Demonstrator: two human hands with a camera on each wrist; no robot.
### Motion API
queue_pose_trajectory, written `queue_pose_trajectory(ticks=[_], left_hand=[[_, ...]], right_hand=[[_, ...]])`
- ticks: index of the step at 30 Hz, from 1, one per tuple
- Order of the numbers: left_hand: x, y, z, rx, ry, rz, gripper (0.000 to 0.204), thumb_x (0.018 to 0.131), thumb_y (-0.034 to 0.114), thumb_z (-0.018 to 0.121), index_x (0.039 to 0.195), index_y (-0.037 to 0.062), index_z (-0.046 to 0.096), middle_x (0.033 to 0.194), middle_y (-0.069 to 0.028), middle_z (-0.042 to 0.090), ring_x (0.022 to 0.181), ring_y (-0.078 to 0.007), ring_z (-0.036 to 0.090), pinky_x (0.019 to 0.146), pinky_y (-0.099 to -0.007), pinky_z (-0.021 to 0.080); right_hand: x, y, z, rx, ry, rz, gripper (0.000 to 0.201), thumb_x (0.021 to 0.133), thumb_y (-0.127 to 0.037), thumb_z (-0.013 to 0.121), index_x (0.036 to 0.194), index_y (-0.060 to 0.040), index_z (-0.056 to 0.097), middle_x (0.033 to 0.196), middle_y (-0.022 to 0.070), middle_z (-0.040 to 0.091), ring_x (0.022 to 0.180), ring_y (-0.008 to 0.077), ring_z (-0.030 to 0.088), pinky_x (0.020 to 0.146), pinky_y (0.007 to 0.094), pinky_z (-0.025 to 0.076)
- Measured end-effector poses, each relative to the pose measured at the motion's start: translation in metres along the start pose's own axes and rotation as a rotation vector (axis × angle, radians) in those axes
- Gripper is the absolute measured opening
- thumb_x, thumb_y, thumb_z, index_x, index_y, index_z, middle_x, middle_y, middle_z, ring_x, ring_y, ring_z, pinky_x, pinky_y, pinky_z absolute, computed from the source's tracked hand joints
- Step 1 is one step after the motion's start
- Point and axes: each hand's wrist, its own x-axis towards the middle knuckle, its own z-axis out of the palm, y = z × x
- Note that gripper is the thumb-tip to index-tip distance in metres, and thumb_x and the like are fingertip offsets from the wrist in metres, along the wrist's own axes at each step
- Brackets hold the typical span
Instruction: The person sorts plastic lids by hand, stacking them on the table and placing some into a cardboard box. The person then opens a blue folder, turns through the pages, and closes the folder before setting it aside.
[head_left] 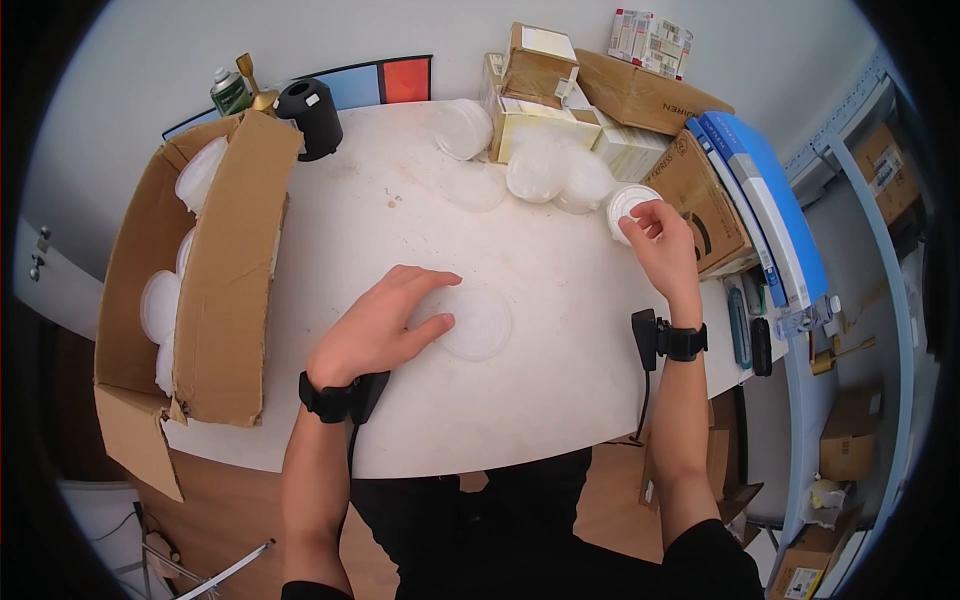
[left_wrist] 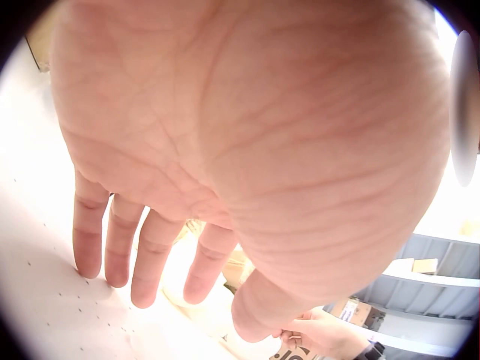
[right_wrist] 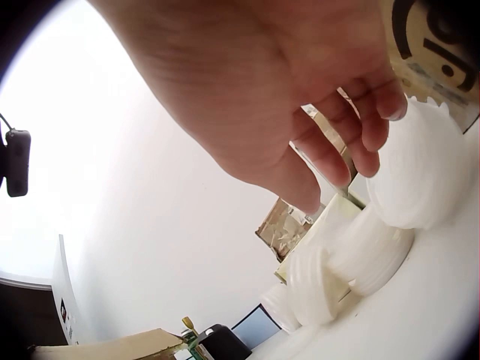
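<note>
My left hand (head_left: 385, 320) is over the table's left middle, fingers extended and thumb apart. Just right of its thumb, a round translucent plastic lid (head_left: 477, 325) lies flat on the white table. The left wrist view shows the palm and spread fingers (left_wrist: 155, 259) with nothing held. On the right, my right hand (head_left: 662, 250) reaches to a stack of white round plastic lids (head_left: 622, 208), its loosely bent fingertips right at the near edge. In the right wrist view, the fingers (right_wrist: 319, 161) hang bent beside that white stack (right_wrist: 420, 165), not wrapped round it.
More translucent round plastic pieces (head_left: 535, 170) stand at the back. An open cardboard box (head_left: 230, 280) holding round white pieces stands on the left. Cartons (head_left: 540, 70), a brown box (head_left: 700, 195) and blue binders (head_left: 765, 200) line the back right. A black canister (head_left: 310, 120) stands at back left.
</note>
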Motion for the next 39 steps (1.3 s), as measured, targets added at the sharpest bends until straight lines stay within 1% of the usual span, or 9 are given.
queue_pose_trajectory(ticks=[1,2,4,10,20,24,34,37,39], left_hand=[[0.000,0.001,0.000,-0.010,-0.002,-0.007,0.044,0.098,0.023,0.070,0.139,0.0066,0.061,0.134,-0.0160,0.063,0.126,-0.0320,0.056,0.104,-0.0390,0.048],[0.000,0.001,0.000,-0.021,-0.007,-0.013,0.044,0.098,0.023,0.069,0.139,0.0067,0.061,0.134,-0.0160,0.063,0.127,-0.0322,0.056,0.105,-0.0392,0.048],[0.001,-0.003,0.001,-0.002,0.004,0.007,0.044,0.098,0.023,0.069,0.139,0.0068,0.061,0.134,-0.0159,0.063,0.127,-0.0322,0.056,0.105,-0.0393,0.048],[0.000,-0.001,0.001,-0.031,0.016,-0.009,0.043,0.099,0.022,0.068,0.138,0.0065,0.062,0.132,-0.0155,0.065,0.125,-0.0318,0.057,0.102,-0.0389,0.050],[0.004,0.004,-0.001,-0.149,0.104,-0.004,0.037,0.097,0.018,0.068,0.132,0.0032,0.066,0.128,-0.0134,0.071,0.113,-0.0298,0.068,0.093,-0.0395,0.054],[0.003,0.005,0.000,-0.155,0.125,0.014,0.037,0.097,0.017,0.068,0.130,0.0022,0.066,0.127,-0.0150,0.072,0.113,-0.0305,0.068,0.094,-0.0391,0.054],[0.003,0.009,-0.004,-0.182,0.111,0.012,0.037,0.096,0.016,0.068,0.130,0.0018,0.066,0.126,-0.0154,0.071,0.110,-0.0304,0.068,0.094,-0.0381,0.054],[0.003,0.008,-0.002,-0.159,0.066,0.008,0.042,0.095,0.017,0.070,0.134,0.0031,0.064,0.130,-0.0133,0.069,0.112,-0.0293,0.066,0.094,-0.0382,0.053],[0.001,0.008,0.000,-0.141,-0.018,-0.044,0.057,0.091,0.018,0.075,0.144,0.0059,0.056,0.134,-0.0127,0.065,0.117,-0.0290,0.063,0.095,-0.0386,0.053]], right_hand=[[0.002,0.005,0.000,-0.062,0.072,-0.050,0.036,0.086,-0.024,0.079,0.113,-0.0023,0.070,0.107,0.0138,0.066,0.107,0.0301,0.060,0.093,0.0398,0.051],[0.006,0.012,0.001,-0.062,0.077,-0.056,0.036,0.086,-0.024,0.079,0.113,-0.0023,0.070,0.107,0.0138,0.066,0.107,0.0301,0.060,0.093,0.0398,0.051],[0.012,0.027,0.007,-0.187,0.046,-0.106,0.049,0.084,-0.026,0.081,0.126,-0.0055,0.067,0.131,0.0171,0.060,0.126,0.0374,0.051,0.105,0.0449,0.046],[0.031,0.045,0.014,-0.246,-0.138,0.025,0.081,0.079,-0.030,0.084,0.150,-0.0116,0.051,0.151,0.0223,0.047,0.141,0.0429,0.041,0.117,0.0490,0.039],[0.038,0.029,0.007,-0.359,-0.258,0.092,0.088,0.074,-0.033,0.087,0.149,-0.0120,0.046,0.145,0.0264,0.051,0.138,0.0440,0.046,0.115,0.0489,0.041],[0.027,0.014,0.000,-0.130,-0.287,0.024,0.092,0.072,-0.036,0.089,0.149,-0.0087,0.047,0.142,0.0292,0.052,0.132,0.0404,0.056,0.110,0.0463,0.047],[-0.031,-0.074,-0.013,0.292,-0.575,-0.183,0.092,0.078,-0.039,0.090,0.152,-0.0096,0.045,0.150,0.0142,0.052,0.139,0.0322,0.050,0.114,0.0435,0.041],[-0.044,-0.079,0.007,0.331,-0.689,-0.238,0.094,0.078,-0.036,0.091,0.155,-0.0123,0.043,0.147,0.0124,0.052,0.134,0.0287,0.051,0.111,0.0438,0.043],[-0.048,-0.074,0.023,0.327,-0.713,-0.270,0.094,0.077,-0.035,0.091,0.155,-0.0120,0.043,0.149,0.0121,0.050,0.136,0.0286,0.050,0.112,0.0434,0.042]])
